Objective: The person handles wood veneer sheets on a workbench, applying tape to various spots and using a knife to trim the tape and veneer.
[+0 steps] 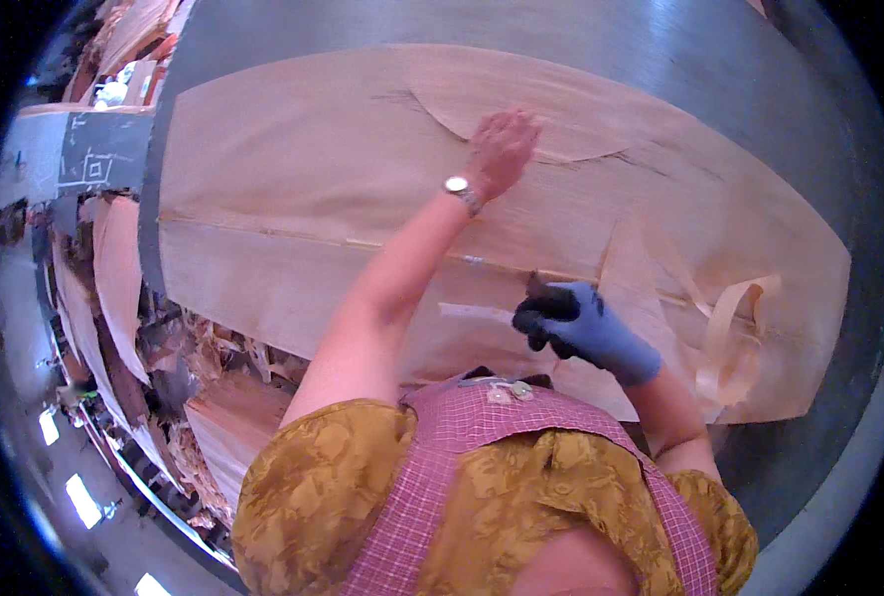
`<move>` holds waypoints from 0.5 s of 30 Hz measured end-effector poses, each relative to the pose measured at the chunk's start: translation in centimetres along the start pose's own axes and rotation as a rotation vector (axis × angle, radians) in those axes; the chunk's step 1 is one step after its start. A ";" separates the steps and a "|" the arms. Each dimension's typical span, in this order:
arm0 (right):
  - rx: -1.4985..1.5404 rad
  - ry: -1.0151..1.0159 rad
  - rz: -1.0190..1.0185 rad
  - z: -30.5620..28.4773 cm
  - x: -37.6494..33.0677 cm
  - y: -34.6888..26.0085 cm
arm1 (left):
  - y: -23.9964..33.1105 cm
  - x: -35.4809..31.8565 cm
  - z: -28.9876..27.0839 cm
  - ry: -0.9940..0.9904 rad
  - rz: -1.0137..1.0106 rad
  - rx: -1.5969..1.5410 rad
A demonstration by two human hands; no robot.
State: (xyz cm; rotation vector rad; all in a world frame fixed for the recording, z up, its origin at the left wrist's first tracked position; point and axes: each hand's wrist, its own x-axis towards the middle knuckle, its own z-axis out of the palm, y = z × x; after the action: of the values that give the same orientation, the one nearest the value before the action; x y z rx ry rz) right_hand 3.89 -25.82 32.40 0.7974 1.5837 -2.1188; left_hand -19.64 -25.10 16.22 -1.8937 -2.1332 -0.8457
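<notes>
A large sheet of thin wood veneer point(283, 149) lies across the grey tabletop. My bare left hand point(505, 149), with a watch on the wrist, reaches forward and rests flat on it, fingers stretched out. Under and beside that hand is a veneer piece with a curved edge point(571, 119), lying on the sheet. My right hand point(581, 328) wears a blue glove with black fingers and is closed above the near part of the veneer. A small dark tip shows at its fingers; what it belongs to is hidden. A seam runs across the sheet between my hands.
Thin curled veneer strips point(735, 333) lie on the sheet to the right. Beyond the veneer, the grey tabletop point(601, 40) extends away. Broken veneer scraps point(204, 377) and stacked sheets point(117, 283) are at the left, below a grey ledge point(109, 149) with chalk marks.
</notes>
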 end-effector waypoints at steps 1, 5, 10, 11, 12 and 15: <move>0.007 0.101 0.051 -0.7 -0.2 -0.1 | -0.4 -0.9 0.0 -0.001 -0.023 -0.028; 0.141 0.450 0.023 -4.8 1.6 0.7 | 0.0 -3.7 -0.8 0.026 -0.086 -0.124; 0.238 0.654 -0.060 -7.0 6.8 -1.4 | 0.4 -4.8 -0.4 0.112 -0.289 -0.162; 0.283 0.653 -0.099 -7.0 7.6 -1.5 | 0.5 -4.8 -0.5 0.127 -0.324 -0.156; 0.327 0.650 -0.138 -7.0 8.4 -1.5 | 0.5 -4.7 -0.7 0.141 -0.358 -0.149; 0.416 0.641 -0.142 -6.8 10.8 -0.5 | 0.5 -4.5 -1.1 0.176 -0.390 -0.141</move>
State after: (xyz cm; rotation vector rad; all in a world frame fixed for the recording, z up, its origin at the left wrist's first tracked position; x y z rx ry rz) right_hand -3.22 -18.77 24.43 1.6822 1.5125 -2.4907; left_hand -18.60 -29.51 15.18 -1.4102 -2.4204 -1.2143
